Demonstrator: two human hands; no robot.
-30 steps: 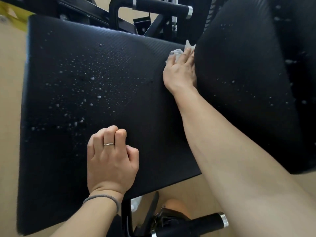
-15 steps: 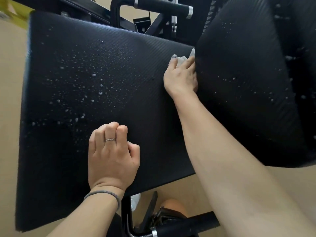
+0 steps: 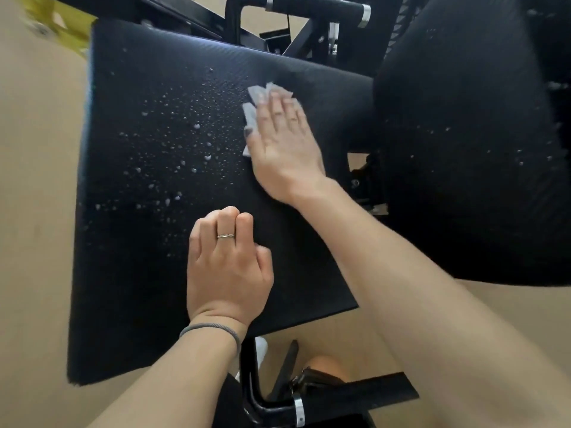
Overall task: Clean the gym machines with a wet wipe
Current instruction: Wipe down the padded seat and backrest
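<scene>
Beige floor [image 3: 37,211] all around, a blurred, possibly plastic yellow object [image 3: 61,13] far left.

wet wipe [image 3: 254,101]: white, crumpled, lying flat on the far right part of the seat pad [image 3: 148,242], mostly covered by a flat hand, edges poking out at the fingertips and thumb side. seat pad: black, textured, roughly rectangular, level; water droplets scattered across its middle and left of the wipe. back pad [image 3: 469,134]: black, same texture, to the right, tilted up, few droplets on it.
</scene>
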